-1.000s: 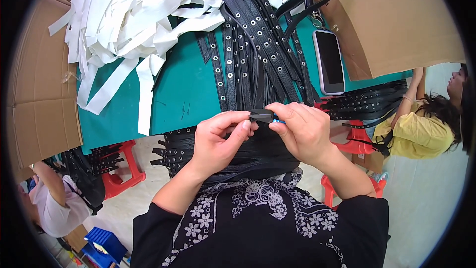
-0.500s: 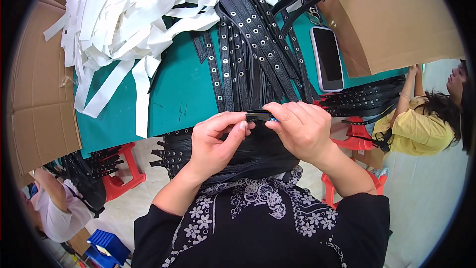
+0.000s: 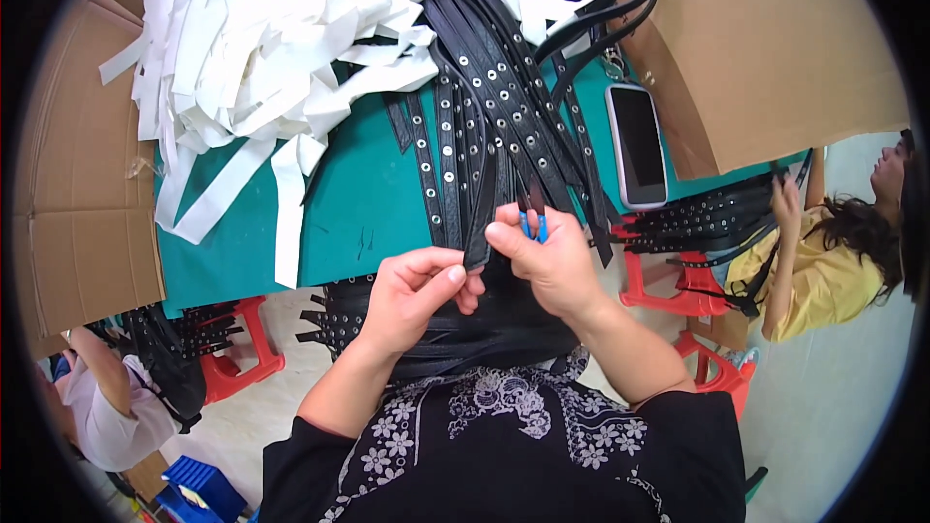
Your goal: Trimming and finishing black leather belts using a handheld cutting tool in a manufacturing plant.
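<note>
The left hand point(image 3: 418, 295) is closed in a pinch: thumb and forefinger grip the lower end of a black strap point(image 3: 480, 218), with the other fingers curled beneath. The strap end is just past the near edge of the green table point(image 3: 387, 223), in front of the person's body; the strap runs up from there toward the pile.

The right hand point(image 3: 552, 257) is partly closed around the blue-handled scissors point(image 3: 541, 227), blades pointing away from the body. Its thumb and forefinger are drawn close together beside the strap (whether they touch it cannot be told).

Beyond the hands, a heap of black eyelet straps point(image 3: 513, 102) lies on the table. White strips point(image 3: 281, 39) are piled to its left; a phone point(image 3: 637, 150) lies face up to its right. A cardboard box point(image 3: 794, 58) stands at the right side. More black straps point(image 3: 465, 334) lie across the person's lap, below the hands.
</note>
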### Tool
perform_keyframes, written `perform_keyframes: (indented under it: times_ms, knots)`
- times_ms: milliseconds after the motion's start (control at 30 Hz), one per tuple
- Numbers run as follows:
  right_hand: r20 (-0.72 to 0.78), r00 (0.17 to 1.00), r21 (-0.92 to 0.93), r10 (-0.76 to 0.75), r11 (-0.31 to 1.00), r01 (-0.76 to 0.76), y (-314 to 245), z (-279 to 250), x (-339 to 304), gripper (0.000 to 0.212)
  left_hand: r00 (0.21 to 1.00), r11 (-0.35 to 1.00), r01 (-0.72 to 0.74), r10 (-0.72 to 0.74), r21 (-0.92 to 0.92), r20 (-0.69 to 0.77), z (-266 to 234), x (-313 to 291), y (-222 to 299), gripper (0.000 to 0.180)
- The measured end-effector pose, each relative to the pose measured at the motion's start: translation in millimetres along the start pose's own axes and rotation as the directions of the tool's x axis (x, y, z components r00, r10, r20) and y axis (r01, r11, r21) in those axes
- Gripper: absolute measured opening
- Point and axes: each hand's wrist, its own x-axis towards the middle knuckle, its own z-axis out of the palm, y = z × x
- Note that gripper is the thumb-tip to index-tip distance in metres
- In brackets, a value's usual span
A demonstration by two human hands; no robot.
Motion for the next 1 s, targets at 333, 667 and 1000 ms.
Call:
perform_keyframes:
  times_ms: [333,667,1000]
  knots:
    - [0.1,0.994,0.133,0.049,0.989,-0.062,24.1,12.3,3.3,0.007,0.986,0.982,-0.011,0.043,0.19,-0.163,-11.2,4.6,22.4,0.029]
    - [0.043,0.992,0.154,0.117,0.981,-0.122,29.1,8.8,-4.0,0.016,0.976,0.924,0.203,-0.219,-0.323,-0.011,-10.3,1.0,9.7,0.044]
    - [0.07,0.977,0.228,0.201,0.95,-0.212,32.9,9.8,-12.3,0.021,0.98,0.964,0.168,-0.185,-0.208,-0.068,-8.6,-3.3,1.4,0.054]
